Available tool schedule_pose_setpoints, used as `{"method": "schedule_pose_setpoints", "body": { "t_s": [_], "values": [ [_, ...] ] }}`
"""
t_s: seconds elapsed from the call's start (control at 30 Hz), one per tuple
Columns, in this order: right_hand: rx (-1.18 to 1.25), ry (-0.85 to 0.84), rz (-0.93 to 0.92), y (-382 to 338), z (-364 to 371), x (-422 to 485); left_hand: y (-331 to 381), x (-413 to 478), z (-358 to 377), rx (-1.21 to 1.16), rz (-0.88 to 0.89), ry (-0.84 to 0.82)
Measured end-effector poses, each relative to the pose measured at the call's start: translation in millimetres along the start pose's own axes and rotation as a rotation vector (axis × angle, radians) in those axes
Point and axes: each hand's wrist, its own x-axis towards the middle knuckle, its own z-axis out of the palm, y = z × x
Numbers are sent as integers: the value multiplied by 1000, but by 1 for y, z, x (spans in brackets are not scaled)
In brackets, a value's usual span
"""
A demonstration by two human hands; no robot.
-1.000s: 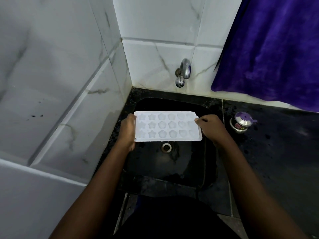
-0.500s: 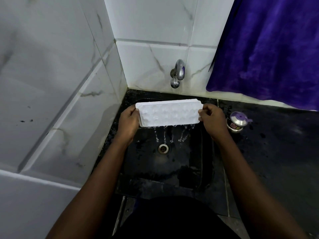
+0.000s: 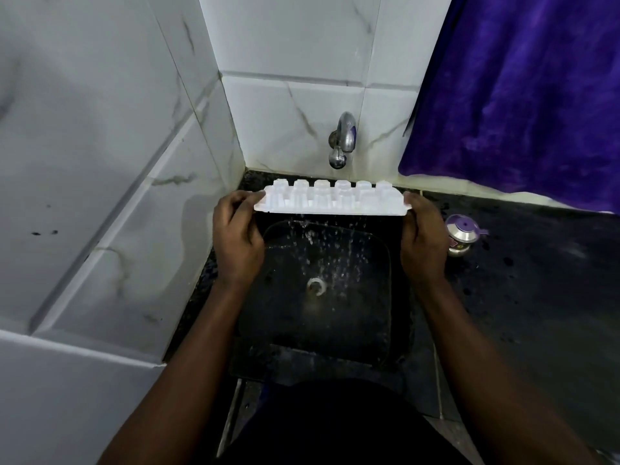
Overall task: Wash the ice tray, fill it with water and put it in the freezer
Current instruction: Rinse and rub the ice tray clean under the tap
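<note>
A white plastic ice tray (image 3: 330,199) is held upside down over the black sink (image 3: 379,307), its moulded cups pointing up. Water drops fall from it into the basin around the drain (image 3: 316,286). My left hand (image 3: 236,238) grips the tray's left end. My right hand (image 3: 423,236) grips its right end. The chrome tap (image 3: 343,139) sticks out of the tiled wall just behind and above the tray; no stream runs from it.
White marble-look tiles form the left and back walls. A purple towel (image 3: 523,95) hangs at the upper right. A small steel pot with a purple lid (image 3: 462,234) stands on the wet black counter (image 3: 536,297) right of the sink.
The tray went from face-up and level above the drain to flipped over, dumping its water. It has also moved farther back, toward the tap.
</note>
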Motion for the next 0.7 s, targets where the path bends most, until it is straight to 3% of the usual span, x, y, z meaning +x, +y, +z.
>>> {"method": "schedule_pose_setpoints", "body": {
  "t_s": [0.43,0.7],
  "values": [
    [67,65,-17,1,-3,4,5,-3,2,-16,48,67],
    [123,16,134,-6,-3,4,-5,-4,11,-95,-24,-64]
  ]
}}
